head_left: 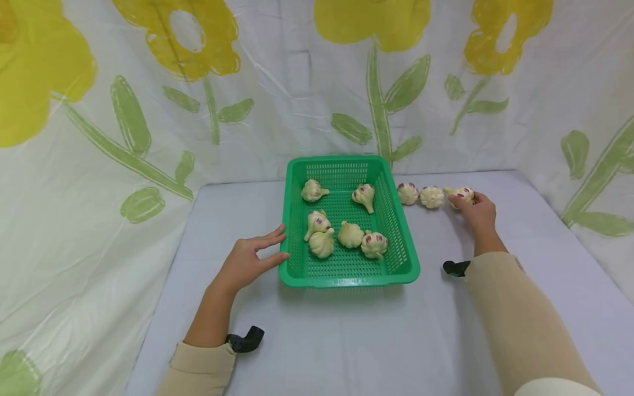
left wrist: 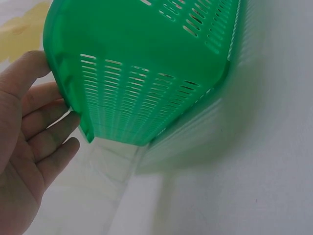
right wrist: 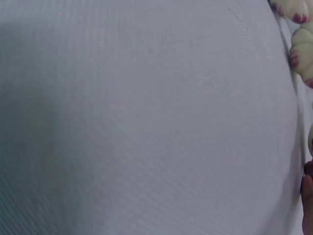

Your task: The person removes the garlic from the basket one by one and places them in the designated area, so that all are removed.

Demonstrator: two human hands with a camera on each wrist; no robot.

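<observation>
A green plastic basket (head_left: 349, 282) with slotted walls stands on the table, holding several garlic bulbs (head_left: 322, 243). At its left rim is my left hand (head_left: 245, 261), thumb and fingers spread and touching the edge; the left wrist view shows the same hand (left wrist: 29, 132) against the basket's outer side (left wrist: 142, 93). My right hand (head_left: 479, 215) pinches a garlic bulb (head_left: 463, 193), the rightmost of three in a row beyond the basket's right side. The other two garlic bulbs (head_left: 408, 193) lie between it and the basket. Only fingertips (right wrist: 307, 191) show in the right wrist view.
A white cloth covers the table (head_left: 317, 341). Behind it hangs a pale curtain (head_left: 277, 110) painted with yellow flowers, close to the basket's far rim. Black wrist mounts (head_left: 246, 340) stick out from both sleeves.
</observation>
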